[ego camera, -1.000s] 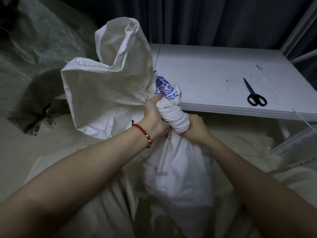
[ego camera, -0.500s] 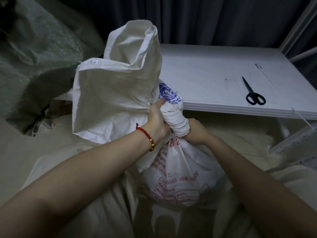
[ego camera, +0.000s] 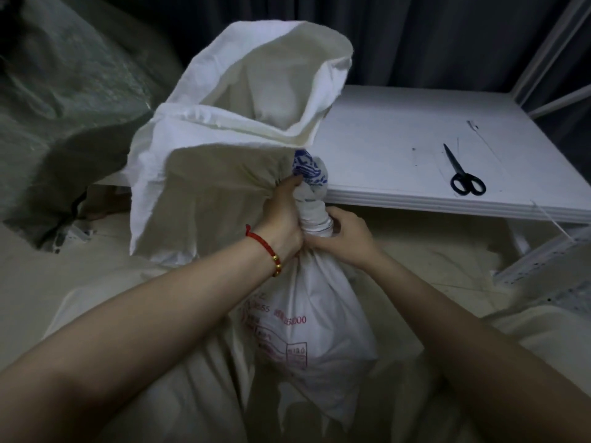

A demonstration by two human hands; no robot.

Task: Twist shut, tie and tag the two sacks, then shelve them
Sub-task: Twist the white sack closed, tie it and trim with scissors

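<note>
Floppy open top of the white sack (ego camera: 319,314) at upper middle, left hand (ego camera: 283,215) with a red bracelet (ego camera: 265,249) squeezing the twisted neck, right hand (ego camera: 347,241) wrapped round the neck just below, black scissors (ego camera: 463,174) lying on the white shelf (ego camera: 399,129) at right.

Fig. 1. White woven sack (ego camera: 326,298), neck twisted shut, untied.
Body upright at 6 o'clock, red print on its side; neck wound into a tight rope at centre, blue print just above; loose mouth flares open toward 11 o'clock.
</note>
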